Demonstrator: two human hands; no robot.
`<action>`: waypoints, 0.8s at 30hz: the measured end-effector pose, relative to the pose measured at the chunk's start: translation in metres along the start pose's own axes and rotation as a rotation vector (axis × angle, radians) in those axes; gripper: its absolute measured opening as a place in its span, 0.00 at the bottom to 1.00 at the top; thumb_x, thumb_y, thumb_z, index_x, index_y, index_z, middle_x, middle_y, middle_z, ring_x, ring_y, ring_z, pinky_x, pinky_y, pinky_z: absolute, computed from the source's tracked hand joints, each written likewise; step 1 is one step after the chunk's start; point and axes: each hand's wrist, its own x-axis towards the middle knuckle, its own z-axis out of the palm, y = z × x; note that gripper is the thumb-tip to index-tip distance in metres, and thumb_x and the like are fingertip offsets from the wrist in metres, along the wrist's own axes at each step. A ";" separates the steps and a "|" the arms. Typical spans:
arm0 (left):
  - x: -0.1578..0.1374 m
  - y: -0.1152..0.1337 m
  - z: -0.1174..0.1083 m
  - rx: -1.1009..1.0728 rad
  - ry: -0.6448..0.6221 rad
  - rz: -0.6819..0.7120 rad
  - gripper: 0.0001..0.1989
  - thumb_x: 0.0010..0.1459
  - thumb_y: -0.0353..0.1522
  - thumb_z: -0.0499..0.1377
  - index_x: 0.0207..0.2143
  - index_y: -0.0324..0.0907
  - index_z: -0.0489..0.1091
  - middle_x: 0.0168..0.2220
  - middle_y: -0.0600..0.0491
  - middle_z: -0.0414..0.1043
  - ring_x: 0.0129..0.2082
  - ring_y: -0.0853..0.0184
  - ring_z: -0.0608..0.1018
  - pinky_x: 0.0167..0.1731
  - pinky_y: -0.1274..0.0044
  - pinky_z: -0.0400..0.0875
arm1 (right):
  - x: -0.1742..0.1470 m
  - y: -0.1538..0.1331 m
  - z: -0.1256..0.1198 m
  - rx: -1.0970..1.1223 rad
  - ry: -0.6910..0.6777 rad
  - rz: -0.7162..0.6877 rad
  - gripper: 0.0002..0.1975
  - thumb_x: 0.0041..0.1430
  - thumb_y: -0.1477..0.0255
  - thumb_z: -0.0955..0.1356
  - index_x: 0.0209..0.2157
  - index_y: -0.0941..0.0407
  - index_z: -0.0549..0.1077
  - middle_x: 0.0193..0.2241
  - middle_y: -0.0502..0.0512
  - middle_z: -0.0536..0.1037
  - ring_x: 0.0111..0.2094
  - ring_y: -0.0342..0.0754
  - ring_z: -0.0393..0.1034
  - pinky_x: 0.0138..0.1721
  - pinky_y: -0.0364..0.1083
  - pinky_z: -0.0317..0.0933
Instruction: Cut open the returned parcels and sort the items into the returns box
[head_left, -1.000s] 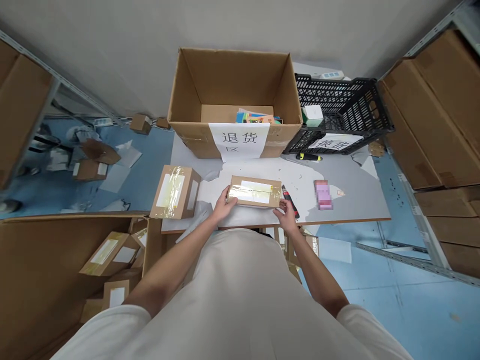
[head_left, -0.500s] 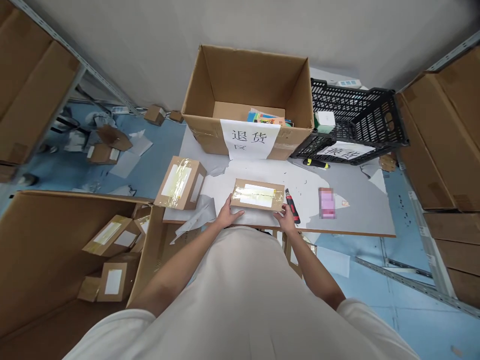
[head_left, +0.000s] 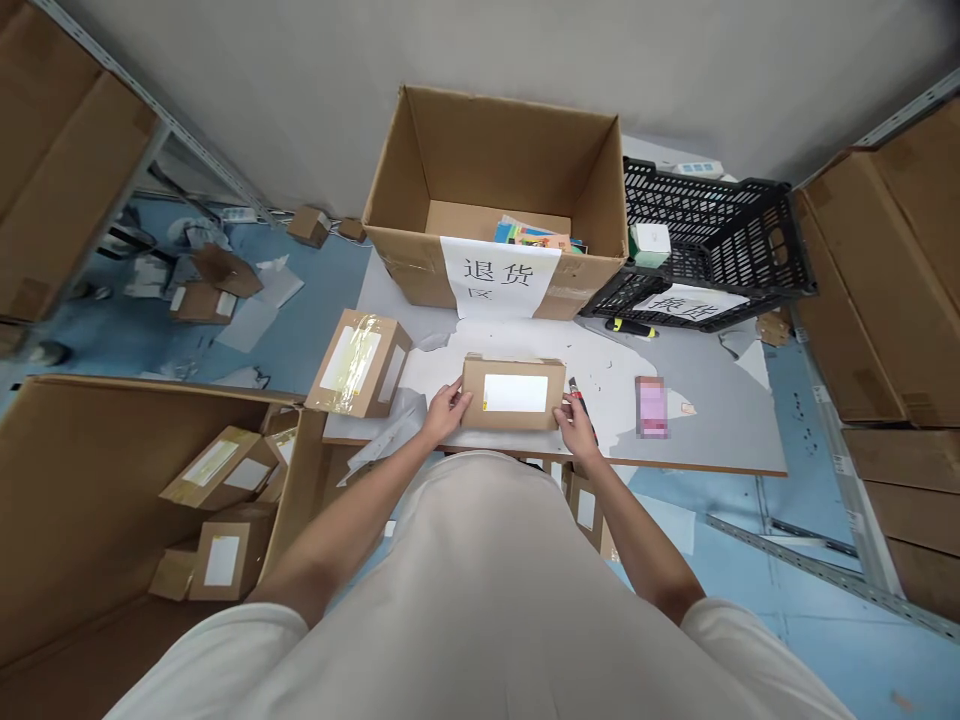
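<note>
A small brown cardboard box (head_left: 475, 410) with a white label is held near the front edge of the table, its labelled side facing me. My left hand (head_left: 445, 411) grips its left end, and my right hand (head_left: 576, 428) grips its right end. Just beyond my right hand lies a red and black box cutter (head_left: 579, 396), partly covered by the fingers. To the left stands a taped carton (head_left: 360, 365), with a crumpled translucent wrapper (head_left: 395, 432) at its foot.
A large open carton (head_left: 416, 262) with colourful flat items stands at the back, beside a black crate (head_left: 739, 245). A yellow and black cutter (head_left: 632, 327) lies before the crate. A blurred pink item (head_left: 652, 407) rests on the right. Lower left, a big carton (head_left: 90, 430) holds several parcels.
The box has been turned over in my hands: its taped top faced up before, and now a plain white label shows. My left hand has shifted slightly up and left.
</note>
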 end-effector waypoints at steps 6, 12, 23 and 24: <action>0.012 -0.009 0.003 0.132 -0.037 -0.018 0.22 0.59 0.39 0.53 0.53 0.40 0.68 0.30 0.51 0.68 0.35 0.63 0.72 0.42 0.72 0.67 | 0.005 0.003 0.009 -0.094 0.019 0.035 0.25 0.57 0.59 0.63 0.52 0.59 0.68 0.37 0.60 0.78 0.36 0.50 0.71 0.41 0.51 0.66; 0.000 -0.031 0.005 -0.063 -0.017 -0.168 0.24 0.61 0.34 0.49 0.58 0.37 0.63 0.49 0.43 0.71 0.48 0.62 0.74 0.50 0.69 0.67 | 0.005 0.025 0.012 0.015 0.071 0.100 0.23 0.58 0.60 0.61 0.52 0.57 0.68 0.46 0.61 0.75 0.41 0.50 0.72 0.45 0.52 0.66; -0.028 -0.048 0.010 -0.241 -0.140 -0.221 0.28 0.47 0.33 0.63 0.53 0.39 0.67 0.53 0.44 0.71 0.55 0.56 0.71 0.54 0.63 0.65 | -0.010 0.040 0.022 0.134 -0.060 0.123 0.29 0.47 0.74 0.68 0.53 0.54 0.63 0.53 0.62 0.71 0.48 0.52 0.71 0.51 0.54 0.65; -0.027 -0.047 0.012 -0.254 -0.137 -0.216 0.27 0.47 0.35 0.63 0.52 0.39 0.68 0.52 0.44 0.72 0.54 0.56 0.72 0.54 0.63 0.65 | -0.010 0.038 0.023 0.144 -0.051 0.126 0.29 0.47 0.73 0.68 0.53 0.54 0.63 0.53 0.62 0.71 0.48 0.51 0.71 0.51 0.54 0.64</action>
